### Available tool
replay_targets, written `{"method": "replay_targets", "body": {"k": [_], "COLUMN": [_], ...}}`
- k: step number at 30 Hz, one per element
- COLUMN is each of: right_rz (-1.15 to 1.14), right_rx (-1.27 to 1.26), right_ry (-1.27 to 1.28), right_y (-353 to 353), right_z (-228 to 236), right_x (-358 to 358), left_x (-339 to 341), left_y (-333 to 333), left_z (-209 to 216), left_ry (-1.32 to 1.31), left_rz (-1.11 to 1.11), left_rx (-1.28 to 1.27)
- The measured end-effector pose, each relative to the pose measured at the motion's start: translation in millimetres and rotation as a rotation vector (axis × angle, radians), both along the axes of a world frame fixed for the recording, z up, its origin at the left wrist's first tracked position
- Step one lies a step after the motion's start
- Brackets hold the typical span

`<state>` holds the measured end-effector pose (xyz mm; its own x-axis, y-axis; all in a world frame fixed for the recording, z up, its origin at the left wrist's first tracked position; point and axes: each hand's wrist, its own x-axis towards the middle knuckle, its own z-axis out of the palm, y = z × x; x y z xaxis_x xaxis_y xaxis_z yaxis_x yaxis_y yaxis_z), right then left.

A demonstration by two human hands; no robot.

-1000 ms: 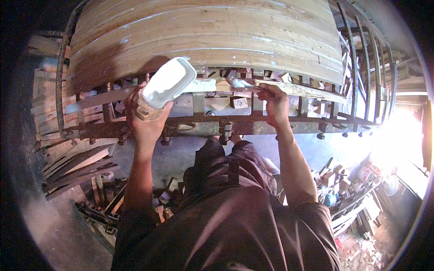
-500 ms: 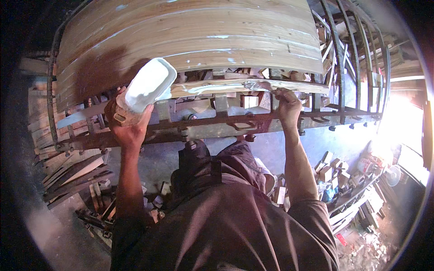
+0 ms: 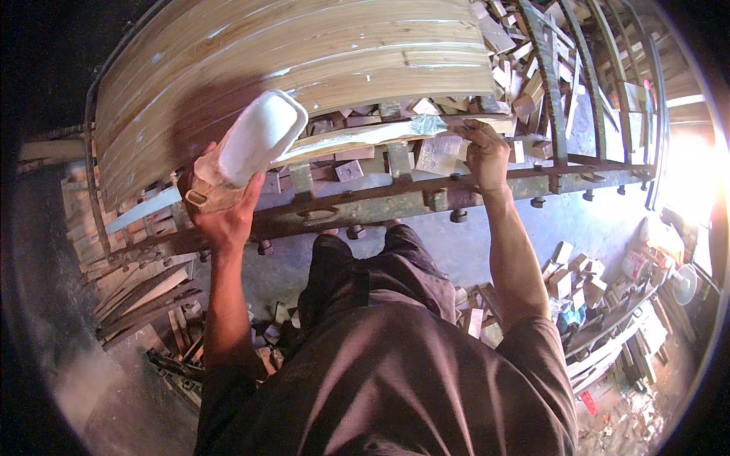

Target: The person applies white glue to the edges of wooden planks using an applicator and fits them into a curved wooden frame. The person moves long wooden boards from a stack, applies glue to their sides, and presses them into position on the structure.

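Observation:
In my left hand (image 3: 222, 205) is a pale plastic tub (image 3: 268, 131) with a handle hole, tilted, its inside coated white. My fingers wrap round its lower end. My right hand (image 3: 484, 154) is closed on the end of a small flat spreader (image 3: 429, 125), which lies against a narrow wooden strip (image 3: 357, 137). White glue-like stuff is smeared along that strip. The strip's left part is hidden behind the tub and my left hand. Just beyond it lie several joined boards (image 3: 342, 64) with white streaks along their seams.
A metal rack rail (image 3: 357, 209) with bolts runs across in front of me. Upright bars (image 3: 547, 91) stand at the right. Wood offcuts (image 3: 525, 45) lie beneath the rack, with more offcuts (image 3: 566, 277) on the floor to the right and planks (image 3: 144, 304) to the left.
My view has shifted, so the boards sit further left in it. The spreader, still in my right hand, now shows as a pale flat blade on the strip. My left hand keeps the tub tilted.

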<state>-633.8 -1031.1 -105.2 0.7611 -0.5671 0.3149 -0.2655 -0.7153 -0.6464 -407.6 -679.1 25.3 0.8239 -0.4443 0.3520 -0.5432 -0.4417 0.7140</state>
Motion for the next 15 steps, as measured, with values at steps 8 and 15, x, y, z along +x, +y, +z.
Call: {"method": "replay_targets", "body": {"k": [8, 15], "right_rz": [0.032, -0.054], "right_rx": [-0.098, -0.235], "right_ry": [-0.001, 0.058], "right_y": [-62.3, -102.8], "right_z": [-3.5, -6.3], "right_x": [-49.6, -97.8], "left_x": [-16.4, -22.6], "left_y": [-25.5, -33.2], "left_z": [2.8, 1.8], "left_ry": [0.021, 0.034], "left_rz": [0.007, -0.025], "left_rx": [-0.046, -0.090]}}
